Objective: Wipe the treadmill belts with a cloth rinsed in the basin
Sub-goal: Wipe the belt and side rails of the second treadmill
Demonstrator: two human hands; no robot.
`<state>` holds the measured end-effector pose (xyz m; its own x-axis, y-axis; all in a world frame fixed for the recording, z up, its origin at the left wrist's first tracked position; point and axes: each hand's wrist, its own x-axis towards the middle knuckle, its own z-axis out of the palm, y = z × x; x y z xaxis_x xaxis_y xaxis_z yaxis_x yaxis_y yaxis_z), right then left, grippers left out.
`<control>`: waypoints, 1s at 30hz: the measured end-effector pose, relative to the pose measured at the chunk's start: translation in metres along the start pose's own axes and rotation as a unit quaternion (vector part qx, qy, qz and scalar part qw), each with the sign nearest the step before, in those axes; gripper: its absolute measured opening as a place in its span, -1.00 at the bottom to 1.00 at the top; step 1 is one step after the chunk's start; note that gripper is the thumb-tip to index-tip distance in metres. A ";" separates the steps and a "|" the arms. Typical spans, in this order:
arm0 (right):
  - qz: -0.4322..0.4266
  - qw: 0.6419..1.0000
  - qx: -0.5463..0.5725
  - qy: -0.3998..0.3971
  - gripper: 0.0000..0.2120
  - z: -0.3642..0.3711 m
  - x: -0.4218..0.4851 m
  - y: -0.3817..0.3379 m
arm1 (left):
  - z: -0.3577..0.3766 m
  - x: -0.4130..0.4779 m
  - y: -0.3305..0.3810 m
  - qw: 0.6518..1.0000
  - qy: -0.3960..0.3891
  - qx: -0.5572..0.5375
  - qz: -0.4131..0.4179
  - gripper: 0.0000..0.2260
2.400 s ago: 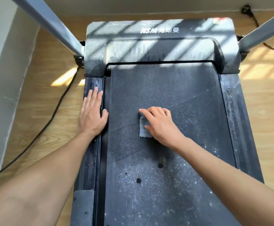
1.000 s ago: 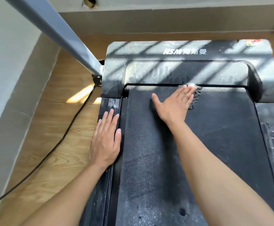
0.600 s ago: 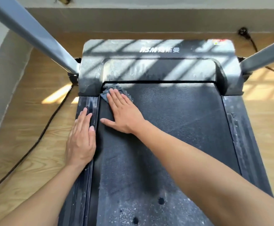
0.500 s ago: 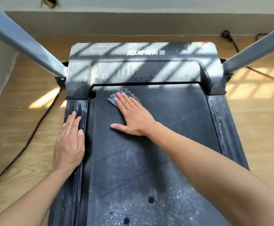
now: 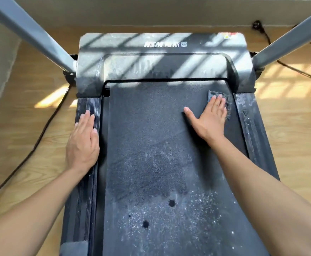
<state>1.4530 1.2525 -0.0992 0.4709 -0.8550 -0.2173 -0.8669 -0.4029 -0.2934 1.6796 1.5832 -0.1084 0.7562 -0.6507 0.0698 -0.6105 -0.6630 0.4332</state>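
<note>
**Flat right hand presses cloth at the belt's far right corner**

The treadmill belt (image 5: 151, 145) runs lengthwise away from the person and ends under the grey motor cover (image 5: 151, 58). The cloth (image 5: 229, 107) lies on the belt just short of that cover, at the belt's right edge and close beside the right side rail (image 5: 250, 122). What shows of it is a narrow, frayed grey strip whose long axis follows the belt, one end pointing at the cover. The rest is hidden under the palm.

The right hand (image 5: 211, 119) lies flat on the cloth. Its fingers are straight and together, aimed at the cover, and the thumb is spread out to the left on the bare belt. It presses down and does not grip.

The left hand (image 5: 83, 143) rests palm-down on the left side rail (image 5: 88, 104), further back from the cover. Its fingers are straight, point toward the cover, and hold nothing.

Further from the cover, the belt carries pale dusty specks and a few dark round spots. A black cable (image 5: 45, 124) trails over the wooden floor (image 5: 30, 145) left of the cover.
</note>
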 end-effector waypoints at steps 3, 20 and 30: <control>-0.110 0.993 -0.029 -0.023 0.23 0.026 -0.019 -0.070 | -0.003 0.002 -0.001 0.999 0.005 -0.040 -0.012 -0.51; -0.305 0.944 -0.111 -0.053 0.01 0.026 -0.036 -0.057 | 0.000 0.001 -0.007 0.999 -0.020 -0.033 0.008 -0.47; 0.007 1.000 -0.020 -0.013 0.13 -0.002 -0.051 0.052 | 0.002 -0.004 0.004 0.999 -0.011 0.041 -0.002 -0.48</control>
<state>1.3838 1.2749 -0.1011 0.4616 -0.8523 -0.2461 -0.8794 -0.4032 -0.2533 1.6738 1.5828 -0.1087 0.7531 -0.6562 0.0478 -0.6263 -0.6927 0.3576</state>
